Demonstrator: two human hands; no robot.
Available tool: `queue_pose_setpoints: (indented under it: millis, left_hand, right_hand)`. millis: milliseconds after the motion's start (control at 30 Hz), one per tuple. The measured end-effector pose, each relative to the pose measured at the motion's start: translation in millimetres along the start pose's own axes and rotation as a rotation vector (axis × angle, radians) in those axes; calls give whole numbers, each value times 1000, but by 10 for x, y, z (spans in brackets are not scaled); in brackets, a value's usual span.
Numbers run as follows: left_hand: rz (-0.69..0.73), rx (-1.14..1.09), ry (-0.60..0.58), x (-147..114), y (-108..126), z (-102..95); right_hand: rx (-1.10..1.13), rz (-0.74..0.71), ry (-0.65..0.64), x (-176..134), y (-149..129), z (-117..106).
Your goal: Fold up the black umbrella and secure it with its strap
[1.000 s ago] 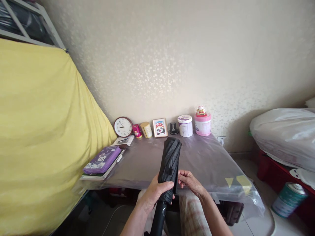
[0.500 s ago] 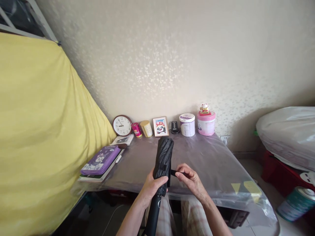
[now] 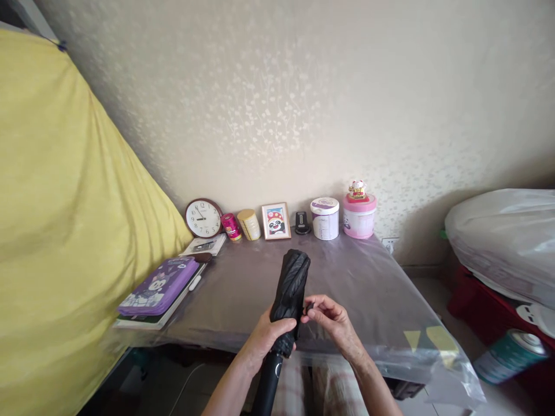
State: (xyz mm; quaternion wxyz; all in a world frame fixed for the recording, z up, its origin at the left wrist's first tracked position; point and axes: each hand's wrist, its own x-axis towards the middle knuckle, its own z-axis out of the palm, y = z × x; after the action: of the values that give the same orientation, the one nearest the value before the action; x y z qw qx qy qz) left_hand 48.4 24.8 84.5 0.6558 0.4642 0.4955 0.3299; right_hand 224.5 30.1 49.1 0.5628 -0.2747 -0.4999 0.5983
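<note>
Black fabric, folded tight: the umbrella (image 3: 289,289) stands tilted above the near edge of the surface (image 3: 368,289), its handle pointing down. The left hand (image 3: 266,337) is wrapped around its lower part. Just right of it, the right hand (image 3: 327,315) pinches the small strap (image 3: 309,307) against the umbrella. Beyond both hands, a clock (image 3: 203,218) and tins (image 3: 325,218) line the wall.
</note>
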Motion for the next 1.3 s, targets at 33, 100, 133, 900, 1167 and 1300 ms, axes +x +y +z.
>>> queue_pose_setpoints:
  millis: [33,100,133,900,1167,1300]
  left_hand:
    - [-4,-9,-3,6,6,5]
    - [-16,-29,-4,22,32,9]
    - [-26,-39,-8,34,50,6]
    - [108,299,-99,113,66,104]
    - [235,466,32,101,12,40]
    - [238,464,54,61,8,41]
  right_hand:
    - [-37,15,20,-10,-2,-27]
    - [-95,33,63,-38,10,-84]
    - [-108,37,84,-55,29,-117]
    - [-566,-270,-79,4,-231,-112]
    - [-718,-256,-128,86,-167,-33]
    - [-764,-219,-116,112,-158,34]
